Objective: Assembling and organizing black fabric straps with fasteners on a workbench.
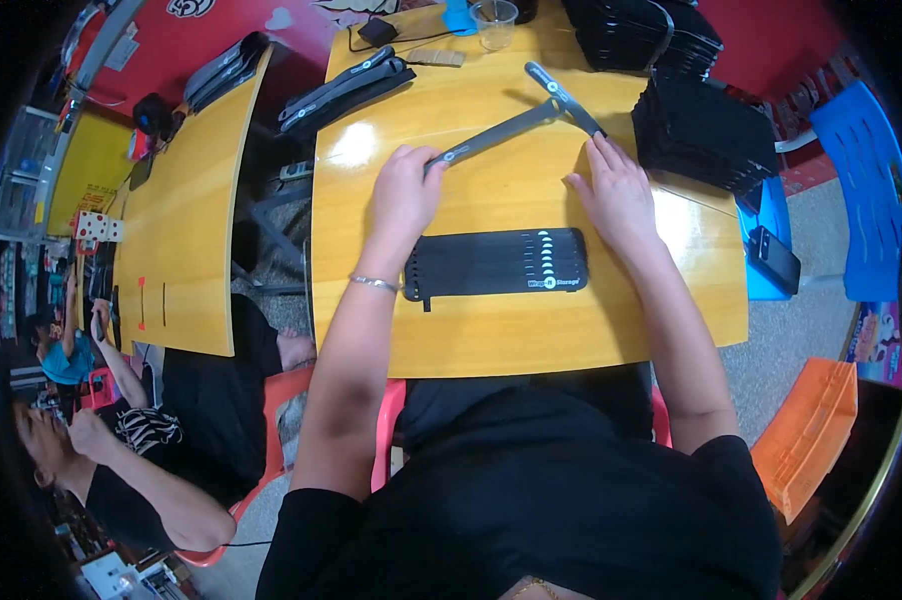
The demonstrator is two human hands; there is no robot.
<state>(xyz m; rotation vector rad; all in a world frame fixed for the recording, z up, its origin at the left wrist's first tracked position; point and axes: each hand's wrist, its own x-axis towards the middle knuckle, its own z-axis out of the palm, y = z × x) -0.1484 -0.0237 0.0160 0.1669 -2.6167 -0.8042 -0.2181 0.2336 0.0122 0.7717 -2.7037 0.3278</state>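
My left hand [408,195] pinches the near end of a long dark grey strap [501,133], which slants up to the right over the yellow table. Under my right hand [619,197], fingers close together, lies the lower end of a second dark grey strap [563,92], which slants up to the left. Where the two straps meet, the ends overlap; I cannot tell whether they are joined. Between my forearms a black flat panel [476,265] rests on the table, with a column of pale crescent shapes and small slots near its ends. A short black tab pokes out below its left side.
Stacked black panels [706,135] stand at the right, with a larger strapped pile [646,35] behind. Bundled straps [346,95] lie at the far left, a clear plastic cup [494,25] at the back. A seated person [151,450] is at the left table; an orange crate [806,435] stands right.
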